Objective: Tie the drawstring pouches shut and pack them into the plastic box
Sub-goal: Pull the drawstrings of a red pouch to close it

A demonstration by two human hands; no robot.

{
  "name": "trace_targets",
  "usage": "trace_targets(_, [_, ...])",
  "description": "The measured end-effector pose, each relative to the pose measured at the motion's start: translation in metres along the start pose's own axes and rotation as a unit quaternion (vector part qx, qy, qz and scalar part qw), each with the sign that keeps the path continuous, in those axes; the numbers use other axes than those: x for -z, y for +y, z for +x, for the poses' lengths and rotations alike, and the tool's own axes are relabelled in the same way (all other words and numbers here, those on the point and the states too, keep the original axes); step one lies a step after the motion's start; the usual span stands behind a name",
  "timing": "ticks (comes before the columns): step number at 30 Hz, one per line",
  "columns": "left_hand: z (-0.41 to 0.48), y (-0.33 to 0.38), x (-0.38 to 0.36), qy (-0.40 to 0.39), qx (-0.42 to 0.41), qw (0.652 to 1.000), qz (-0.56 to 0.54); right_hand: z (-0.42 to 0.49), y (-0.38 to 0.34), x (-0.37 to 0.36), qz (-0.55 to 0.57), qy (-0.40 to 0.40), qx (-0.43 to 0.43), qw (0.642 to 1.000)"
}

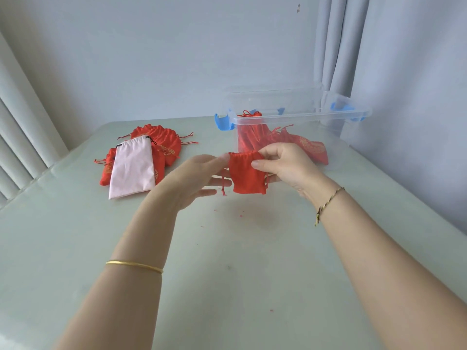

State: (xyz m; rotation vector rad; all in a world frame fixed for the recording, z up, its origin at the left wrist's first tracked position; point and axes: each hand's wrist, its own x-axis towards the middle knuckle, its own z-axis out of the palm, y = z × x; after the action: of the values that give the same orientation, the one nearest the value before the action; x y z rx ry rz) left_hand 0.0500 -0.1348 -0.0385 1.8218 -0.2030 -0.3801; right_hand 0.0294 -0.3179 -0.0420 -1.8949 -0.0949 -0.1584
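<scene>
Single head-worn wide-angle view, facing forward and down, close over table [227, 286]

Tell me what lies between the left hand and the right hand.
In the head view, a small red pouch hangs between them: the right hand pinches its gathered top, the left hand pinches its top corner.
</scene>
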Motion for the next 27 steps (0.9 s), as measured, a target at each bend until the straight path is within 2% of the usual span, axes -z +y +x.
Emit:
trace_targets(3, [0.003, -0.004, -0.005, 0.034, -0.039, 0.995, 0.088, 0.001, 0.003, 0.002, -0.008, 0.000, -0.006, 1.000])
trace_targets(8, [0.009, -0.008, -0.001, 0.127, -0.091, 0.983, 0.099, 0.002, 0.011, 0.010, -0.101, -0.014, -0.034, 0.994])
trace_targets(15, [0.008, -0.010, 0.006, 0.144, -0.080, 0.972, 0.164, 0.002, 0.018, 0.025, -0.183, -0.023, -0.087, 0.979])
trace_targets(19, [0.009, -0.012, 0.010, 0.173, -0.093, 0.959, 0.205, 0.003, 0.019, 0.035, -0.232, 0.016, -0.090, 0.968])
trace_targets(27, [0.009, -0.018, 0.032, 0.262, -0.098, 0.939, 0.202, -0.003, 0.014, 0.053, -0.229, 0.064, -0.076, 0.968])
